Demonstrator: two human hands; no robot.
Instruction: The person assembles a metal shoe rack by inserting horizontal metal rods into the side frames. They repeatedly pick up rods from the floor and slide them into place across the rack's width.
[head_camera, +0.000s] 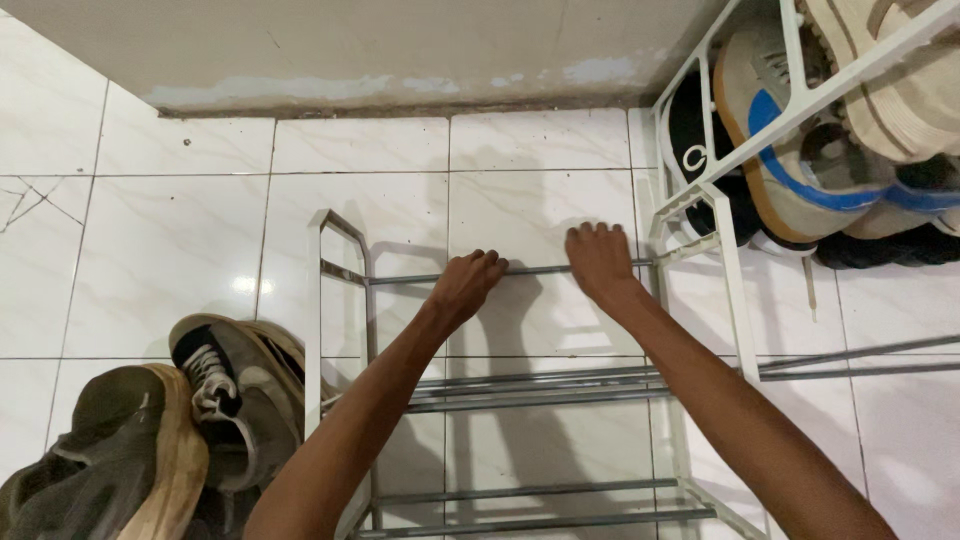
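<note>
bright, sharp; glare on tiles (245, 285)

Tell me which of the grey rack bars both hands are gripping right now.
The topmost grey bar, farthest from the camera. The left hand and right hand both curl over it; the lower bars nearer the camera are untouched.

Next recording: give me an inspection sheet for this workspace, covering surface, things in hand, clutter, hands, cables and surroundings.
Surface: white glossy floor tiles, cracked at far left.
Things in hand: grey metal rail at the top of an empty shoe rack.
Clutter: pile of worn olive sneakers on the floor left of the rack.
Hands: left hand curled around the rail; right hand laid over it, near the white upright.
Cables: nothing seen.
Surroundings: beige wall with chipped paint at its base; second white rack at right, holding shoes.
</note>
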